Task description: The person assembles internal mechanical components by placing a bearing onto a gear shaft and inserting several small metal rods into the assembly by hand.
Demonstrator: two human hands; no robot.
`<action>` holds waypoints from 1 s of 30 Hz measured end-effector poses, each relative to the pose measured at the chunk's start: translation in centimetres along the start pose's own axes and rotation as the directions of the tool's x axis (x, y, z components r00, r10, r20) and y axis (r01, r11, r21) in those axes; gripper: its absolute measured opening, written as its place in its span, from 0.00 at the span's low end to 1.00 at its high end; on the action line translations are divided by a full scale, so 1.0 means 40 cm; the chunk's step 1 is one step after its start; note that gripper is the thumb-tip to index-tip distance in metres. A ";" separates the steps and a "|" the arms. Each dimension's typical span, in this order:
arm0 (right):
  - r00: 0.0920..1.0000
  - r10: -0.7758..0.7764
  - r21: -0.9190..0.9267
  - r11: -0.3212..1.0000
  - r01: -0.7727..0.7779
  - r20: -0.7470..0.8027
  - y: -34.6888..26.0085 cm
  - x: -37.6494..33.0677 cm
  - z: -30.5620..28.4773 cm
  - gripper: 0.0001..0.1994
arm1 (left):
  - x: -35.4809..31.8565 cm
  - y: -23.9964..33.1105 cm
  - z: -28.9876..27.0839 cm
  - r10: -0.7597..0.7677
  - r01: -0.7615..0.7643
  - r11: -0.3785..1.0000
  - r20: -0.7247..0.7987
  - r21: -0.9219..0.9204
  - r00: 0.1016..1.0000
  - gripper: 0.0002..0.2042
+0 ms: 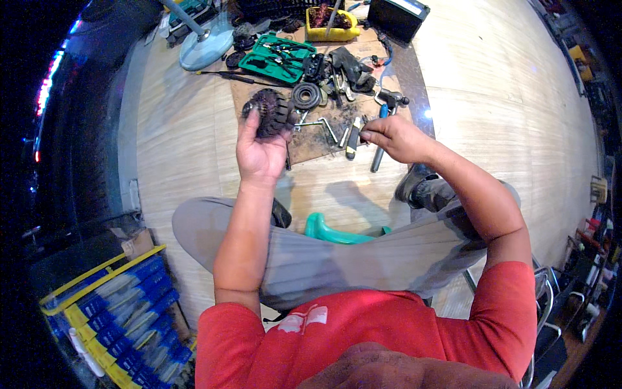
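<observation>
My left hand (pixel 259 150) is wrapped round a dark, greasy round part with toothed edges (pixel 271 114), raised above the cardboard; its exact kind I cannot make out. My right hand (pixel 400 138) is closed in a pinch, and whatever lies between its fingertips is hidden or too small to name. Beside those fingertips lies a black-and-yellow handled tool (pixel 353 139). A long tool with a blue end (pixel 380 144) passes close by the right hand's fingers. Between the hands lies a bent metal wrench (pixel 328 127), with a round bearing-like part (pixel 306 96) farther back.
A stained cardboard sheet (pixel 311 153) lies on the floor under the parts. Behind are a green tool case (pixel 277 59), a yellow container (pixel 334 31), a black box (pixel 398 18) and a stand's round base (pixel 206 49). A green plastic stool (pixel 337 235) is between my legs.
</observation>
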State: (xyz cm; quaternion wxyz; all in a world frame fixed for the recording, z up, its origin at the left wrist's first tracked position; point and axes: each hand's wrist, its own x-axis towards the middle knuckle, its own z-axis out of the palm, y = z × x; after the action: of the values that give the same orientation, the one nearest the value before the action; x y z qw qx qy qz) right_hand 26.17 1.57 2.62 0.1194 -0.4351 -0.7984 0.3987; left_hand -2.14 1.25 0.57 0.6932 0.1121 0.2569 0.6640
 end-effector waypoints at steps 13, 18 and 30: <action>0.951 0.096 -0.432 0.874 -0.222 -0.294 0.210 -0.035 -0.180 0.14 | -0.005 0.036 0.029 -0.052 0.062 0.993 0.096 -0.101 0.994 0.20; 0.953 0.226 -0.468 0.832 -0.297 -0.203 0.285 -0.059 -0.177 0.14 | -0.002 0.022 0.027 -0.056 0.063 0.997 0.138 -0.050 0.989 0.20; 0.993 -0.114 0.016 0.993 0.114 -0.021 0.049 0.026 -0.008 0.42 | -0.093 -0.103 0.069 -0.220 0.180 0.964 0.203 0.196 0.954 0.26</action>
State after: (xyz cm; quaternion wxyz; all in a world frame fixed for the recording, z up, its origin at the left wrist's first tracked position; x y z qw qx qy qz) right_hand 26.91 3.17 1.21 0.1535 -0.3919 -0.8173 0.3936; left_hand 2.84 -2.26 1.61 0.7690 0.2196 0.2450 0.5481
